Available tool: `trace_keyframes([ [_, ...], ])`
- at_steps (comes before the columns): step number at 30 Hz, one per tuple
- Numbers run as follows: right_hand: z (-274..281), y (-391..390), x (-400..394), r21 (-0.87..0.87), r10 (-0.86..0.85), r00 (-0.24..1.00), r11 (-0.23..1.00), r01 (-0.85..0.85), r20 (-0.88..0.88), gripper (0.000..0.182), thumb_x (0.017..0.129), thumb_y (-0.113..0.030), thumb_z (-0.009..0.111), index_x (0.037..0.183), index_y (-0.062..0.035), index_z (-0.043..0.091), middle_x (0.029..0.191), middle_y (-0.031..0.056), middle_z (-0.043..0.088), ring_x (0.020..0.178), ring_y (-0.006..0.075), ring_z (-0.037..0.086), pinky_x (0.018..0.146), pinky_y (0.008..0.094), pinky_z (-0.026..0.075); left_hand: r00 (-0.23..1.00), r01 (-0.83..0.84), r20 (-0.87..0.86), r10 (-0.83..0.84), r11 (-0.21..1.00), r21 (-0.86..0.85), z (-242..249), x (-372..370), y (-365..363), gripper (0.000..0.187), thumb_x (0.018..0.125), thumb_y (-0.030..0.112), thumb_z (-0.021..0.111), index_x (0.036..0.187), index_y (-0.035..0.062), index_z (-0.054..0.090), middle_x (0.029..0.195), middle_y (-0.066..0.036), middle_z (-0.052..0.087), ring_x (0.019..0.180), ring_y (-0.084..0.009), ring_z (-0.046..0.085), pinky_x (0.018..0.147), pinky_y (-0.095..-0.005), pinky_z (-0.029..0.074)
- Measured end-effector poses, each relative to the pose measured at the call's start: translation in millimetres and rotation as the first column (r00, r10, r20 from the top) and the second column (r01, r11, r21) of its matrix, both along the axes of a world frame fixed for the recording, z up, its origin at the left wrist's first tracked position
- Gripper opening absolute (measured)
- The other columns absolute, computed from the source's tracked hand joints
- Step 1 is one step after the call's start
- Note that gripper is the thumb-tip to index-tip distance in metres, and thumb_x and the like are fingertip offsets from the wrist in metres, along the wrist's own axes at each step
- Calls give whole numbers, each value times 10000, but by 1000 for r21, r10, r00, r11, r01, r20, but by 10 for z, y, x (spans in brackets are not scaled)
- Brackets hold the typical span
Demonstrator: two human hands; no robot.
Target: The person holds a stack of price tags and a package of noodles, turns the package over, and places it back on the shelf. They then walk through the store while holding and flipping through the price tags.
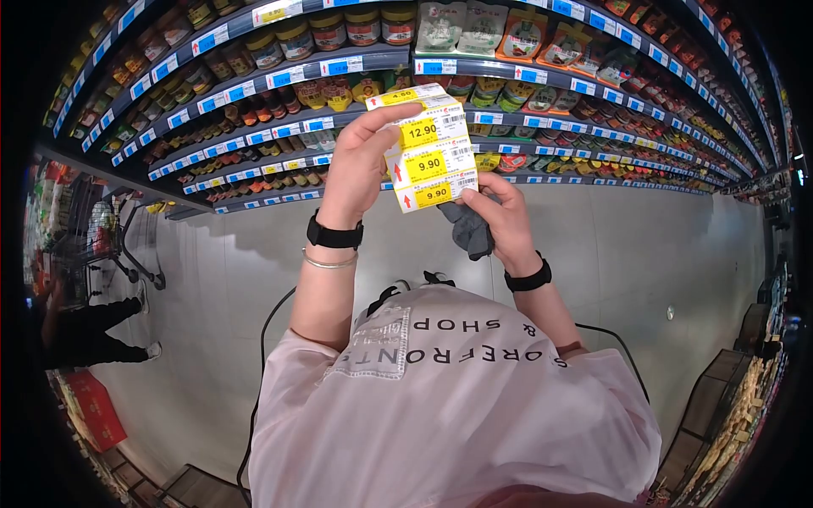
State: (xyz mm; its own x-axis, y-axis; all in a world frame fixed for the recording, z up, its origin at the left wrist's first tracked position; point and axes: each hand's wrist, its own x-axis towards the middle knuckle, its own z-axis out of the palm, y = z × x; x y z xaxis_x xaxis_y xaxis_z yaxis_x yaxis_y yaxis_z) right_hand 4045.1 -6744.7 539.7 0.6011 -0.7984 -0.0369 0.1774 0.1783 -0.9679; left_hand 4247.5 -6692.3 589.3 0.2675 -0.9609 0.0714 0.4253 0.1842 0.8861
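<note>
A strip of yellow and white price labels (430, 161) is held up before the shelves, with 12.90 and 9.90 printed on it. My left hand (360, 161) is at the strip's left side, its fingers bent across the upper labels. At the lower right corner, my right hand (500, 216) pinches the strip between thumb and fingers. A dark grey cloth-like item (470, 233) hangs beneath the labels beside my right hand, apparently held in it too. Both wrists wear black bands.
Curved-looking shelves (364, 63) with jars, pouches and blue-white price tags span the front. At the left are a shopping cart (102, 229) and another person's dark-clothed legs (106, 330). A red box (95, 411) stands lower left, and brown display bins (711, 402) line the right.
</note>
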Motion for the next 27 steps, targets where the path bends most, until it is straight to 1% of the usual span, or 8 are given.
trace_keyframes([
  [5,13,0,-17,-5,-10,1000,1000,10,6,179,829,-50,618,999,5,624,841,22,626,763,68,559,711,218,442,1000,-12,15,12,1000,0,-11,-18,-28,325,876,7,409,1157,-31,566,1170,-116,574,1044,-171,561,880,-302,465],
  [7,5,-1,-23,-10,-18,1000,1000,18,8,178,829,-46,617,1000,5,625,846,22,623,763,68,558,711,220,442,1000,-16,-5,16,1000,8,-10,-31,-38,307,875,-1,409,1119,-22,595,1141,-106,584,1018,-157,563,863,-277,463],
  [16,-1,0,-55,-6,-30,1000,1000,30,6,178,826,-45,617,996,7,628,838,15,621,756,65,552,705,211,438,1000,2,-6,-1,999,41,1,-65,-44,327,872,2,404,1153,-33,567,1166,-116,577,1033,-169,569,863,-294,474],
  [20,-9,-16,-72,-18,-20,1000,1000,21,20,175,826,-48,616,992,6,629,827,13,625,751,63,549,703,209,437,999,-2,36,1,1000,25,-48,-70,-68,328,869,-1,405,1151,-35,568,1158,-118,582,1021,-166,574,853,-287,477],
  [22,-11,-24,-87,1,-28,1000,1000,28,2,169,827,-49,613,985,7,632,822,12,628,745,60,546,699,207,433,1000,3,3,-3,999,36,-52,-90,-75,329,866,-3,406,1150,-39,568,1153,-120,585,1016,-165,575,850,-287,476],
  [24,-59,-33,-101,-23,-11,1000,1000,11,8,196,828,-40,611,1018,7,622,845,21,631,764,72,566,709,213,449,1000,8,17,-8,1000,21,-82,-88,-75,330,865,-6,406,1152,-41,566,1158,-120,583,1014,-164,575,850,-287,474],
  [26,-63,-46,-103,40,-36,999,999,35,36,265,826,-32,612,1087,12,593,845,29,630,794,94,591,726,231,472,996,-37,85,38,999,-14,-106,-99,-103,332,866,-9,404,1154,-41,565,1167,-120,579,1019,-165,573,860,-289,468],
  [27,-46,-56,-127,72,-25,1000,997,24,17,388,816,-26,626,1190,12,530,966,69,612,817,123,610,740,246,490,997,-32,65,32,999,1,-102,-109,-108,331,868,-10,402,1154,-40,564,1175,-119,576,1031,-170,569,876,-293,462],
])
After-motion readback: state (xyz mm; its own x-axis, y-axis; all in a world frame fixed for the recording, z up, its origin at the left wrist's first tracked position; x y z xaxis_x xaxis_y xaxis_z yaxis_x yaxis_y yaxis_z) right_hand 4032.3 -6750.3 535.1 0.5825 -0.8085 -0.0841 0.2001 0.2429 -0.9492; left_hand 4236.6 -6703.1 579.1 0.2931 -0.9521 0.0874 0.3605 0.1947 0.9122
